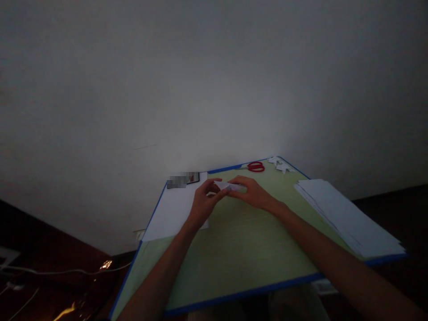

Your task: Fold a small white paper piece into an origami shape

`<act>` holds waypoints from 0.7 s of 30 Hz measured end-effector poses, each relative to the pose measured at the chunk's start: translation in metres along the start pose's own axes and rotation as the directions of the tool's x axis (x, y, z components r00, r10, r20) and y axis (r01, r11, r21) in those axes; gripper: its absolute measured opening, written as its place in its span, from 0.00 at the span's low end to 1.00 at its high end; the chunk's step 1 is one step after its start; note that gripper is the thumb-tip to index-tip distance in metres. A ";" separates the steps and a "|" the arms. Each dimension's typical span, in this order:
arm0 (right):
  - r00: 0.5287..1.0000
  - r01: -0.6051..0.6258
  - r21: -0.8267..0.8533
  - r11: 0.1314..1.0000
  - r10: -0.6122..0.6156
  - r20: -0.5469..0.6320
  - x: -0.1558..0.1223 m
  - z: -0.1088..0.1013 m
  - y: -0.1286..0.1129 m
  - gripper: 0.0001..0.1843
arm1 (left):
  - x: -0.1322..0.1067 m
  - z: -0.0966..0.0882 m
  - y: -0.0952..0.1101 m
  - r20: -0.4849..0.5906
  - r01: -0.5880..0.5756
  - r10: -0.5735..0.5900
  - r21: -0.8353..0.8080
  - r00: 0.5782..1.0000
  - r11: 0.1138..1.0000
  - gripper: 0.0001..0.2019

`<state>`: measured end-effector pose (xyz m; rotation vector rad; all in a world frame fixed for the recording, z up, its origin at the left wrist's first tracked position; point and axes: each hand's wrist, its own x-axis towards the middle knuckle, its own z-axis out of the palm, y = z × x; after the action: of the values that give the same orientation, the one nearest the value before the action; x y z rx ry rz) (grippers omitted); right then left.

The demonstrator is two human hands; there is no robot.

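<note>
Between my two hands, above the middle of the table, is a small piece of folded white paper (230, 186). My left hand (207, 196) grips its left part, with the thumb in front and the fingers behind. My right hand (251, 191) pinches the right part, its fingers bent over the top. The paper has pointed, creased edges; its full shape is partly covered by my fingers. Beneath my left hand lies a white sheet (170, 214) on the table.
The green table (247, 254) has blue edging and stands against a grey wall. Red-handled scissors (256, 166) lie at the back, near small folded paper pieces (282, 167). A paper stack (347, 218) lies right. A dark-framed, partly blurred flat object (193, 178) is at back left.
</note>
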<state>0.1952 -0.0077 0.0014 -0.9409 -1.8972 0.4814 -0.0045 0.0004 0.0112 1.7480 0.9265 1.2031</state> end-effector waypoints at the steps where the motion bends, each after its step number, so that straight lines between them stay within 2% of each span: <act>1: 1.000 0.003 0.008 1.000 -0.003 -0.005 0.000 0.000 0.000 0.14 | 0.001 -0.001 -0.001 -0.032 -0.026 0.028 0.064 0.999 0.998 0.20; 4: 1.000 0.007 0.035 0.999 -0.007 -0.012 0.000 0.000 0.002 0.14 | 0.002 -0.004 -0.003 -0.072 -0.062 0.073 0.145 0.995 0.987 0.15; 11: 1.000 0.014 0.050 0.999 -0.013 -0.021 0.001 -0.002 0.002 0.15 | 0.002 -0.002 -0.002 -0.041 -0.002 0.004 0.045 0.999 0.999 0.15; 21: 0.993 -0.046 0.106 0.993 0.057 -0.104 0.002 0.003 -0.002 0.11 | 0.001 0.001 -0.003 -0.051 -0.016 0.020 0.078 0.998 0.997 0.17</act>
<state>0.1911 -0.0075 0.0026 -0.9315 -1.7387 0.5438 -0.0033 0.0021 0.0090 1.7970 1.0018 1.2445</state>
